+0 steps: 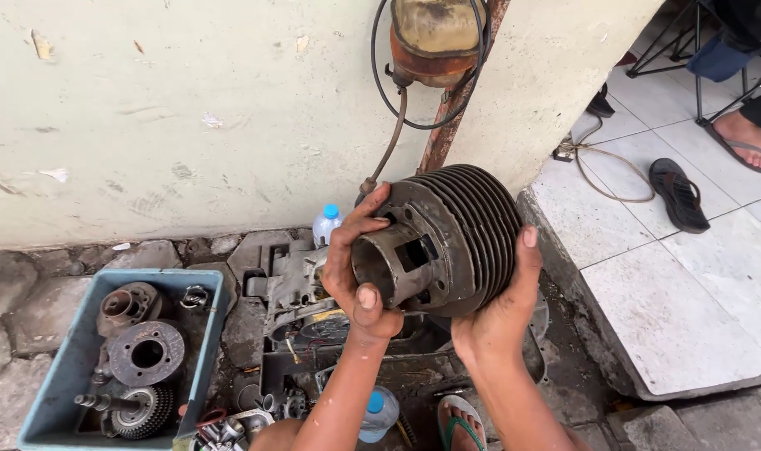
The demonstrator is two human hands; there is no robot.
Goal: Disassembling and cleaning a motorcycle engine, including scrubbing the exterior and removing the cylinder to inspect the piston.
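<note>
You are at an outdoor roadside repair spot: a tray (42, 401) of greasy engine parts (142, 355) sits on stone paving (13, 301) by a stained wall (188, 108).

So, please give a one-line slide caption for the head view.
Both hands, left and right, hold a finned engine cylinder above a blue tray.

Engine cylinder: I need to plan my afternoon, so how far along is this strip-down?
Done: finned cylinder is off, other parts lie in the blue tray. In hand: left hand and right hand hold the cylinder up. Left: the engine case sits on the ground.
</note>
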